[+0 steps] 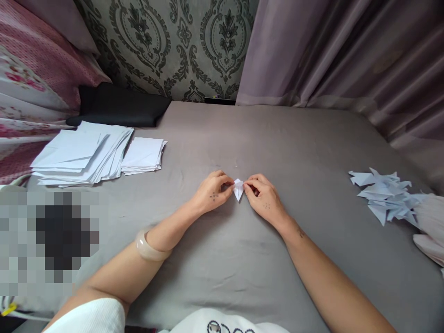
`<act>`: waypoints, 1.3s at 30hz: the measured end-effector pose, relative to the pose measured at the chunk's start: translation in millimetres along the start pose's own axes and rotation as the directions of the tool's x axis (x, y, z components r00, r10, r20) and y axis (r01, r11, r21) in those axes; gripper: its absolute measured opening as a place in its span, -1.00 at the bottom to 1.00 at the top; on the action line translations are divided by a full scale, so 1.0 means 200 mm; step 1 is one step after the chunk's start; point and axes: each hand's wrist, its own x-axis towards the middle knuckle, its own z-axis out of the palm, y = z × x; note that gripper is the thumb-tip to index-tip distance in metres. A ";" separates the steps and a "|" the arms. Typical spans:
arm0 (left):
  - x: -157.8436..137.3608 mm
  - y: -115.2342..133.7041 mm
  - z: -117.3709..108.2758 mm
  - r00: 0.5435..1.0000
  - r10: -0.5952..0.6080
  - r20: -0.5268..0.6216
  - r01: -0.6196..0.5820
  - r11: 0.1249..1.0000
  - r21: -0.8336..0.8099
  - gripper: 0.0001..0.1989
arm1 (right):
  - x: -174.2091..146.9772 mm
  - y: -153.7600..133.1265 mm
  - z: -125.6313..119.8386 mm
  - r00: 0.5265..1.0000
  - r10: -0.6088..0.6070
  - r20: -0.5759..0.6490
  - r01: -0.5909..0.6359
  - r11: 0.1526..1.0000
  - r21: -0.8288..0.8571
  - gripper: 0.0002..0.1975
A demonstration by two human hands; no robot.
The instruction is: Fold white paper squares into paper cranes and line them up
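A small piece of folded white paper [238, 190], kite-shaped with its point toward me, is held between my two hands over the middle of the grey cloth surface. My left hand [215, 190] pinches its left edge between thumb and fingers. On the opposite edge, my right hand [264, 198] pinches it the same way. A dark line, a crease or slit, runs down the middle of the paper. The fingertips cover its side corners.
At the left lie a large stack of white paper [69, 152] and a smaller stack of white squares [144, 153]. Behind them is a black folded item [121, 105]. Several folded paper pieces [385, 194] are piled at the right, beside pale fabric [430, 215]. Curtains border the grey surface [277, 138].
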 end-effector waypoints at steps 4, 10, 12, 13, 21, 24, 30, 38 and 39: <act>0.02 0.00 0.02 0.998 -0.047 -0.042 0.047 0.999 -0.001 -0.82 | 0.01 0.00 0.01 1.000 0.023 -0.017 -0.023 1.000 -0.002 -0.81; 0.04 0.00 0.04 0.992 -0.095 -0.079 0.098 0.995 0.026 -0.84 | 0.03 0.01 0.02 0.997 0.057 -0.042 -0.057 0.998 -0.010 -0.82; 0.04 0.00 0.04 0.992 -0.093 -0.083 0.097 0.995 0.039 -0.85 | 0.03 0.01 0.03 0.997 0.056 -0.048 -0.057 0.998 -0.008 -0.82; 0.04 0.00 0.04 0.992 -0.092 -0.084 0.096 0.994 0.045 -0.85 | 0.03 0.01 0.03 0.997 0.055 -0.050 -0.056 0.998 -0.007 -0.83; 0.04 0.00 0.06 0.992 -0.093 -0.080 0.100 0.991 0.088 -0.85 | 0.04 0.01 0.04 0.997 0.063 -0.051 -0.064 0.998 -0.029 -0.84; 0.03 -0.01 0.06 0.993 -0.095 -0.071 0.102 0.989 0.106 -0.84 | 0.04 0.01 0.04 0.997 0.064 -0.049 -0.065 0.997 -0.034 -0.84; 0.03 -0.03 0.07 0.996 -0.059 -0.073 0.070 0.986 0.152 -0.85 | 0.04 0.01 0.04 0.996 0.074 -0.042 -0.076 0.996 -0.036 -0.83; 0.00 0.02 0.07 0.975 0.219 0.040 -0.215 0.878 0.427 -0.75 | 0.02 0.01 0.04 0.999 -0.015 -0.041 0.011 0.996 -0.088 -0.91; -0.01 0.03 0.07 0.968 0.241 0.075 -0.247 0.848 0.469 -0.74 | 0.01 0.00 0.03 0.999 -0.046 -0.017 0.044 0.992 -0.120 -0.87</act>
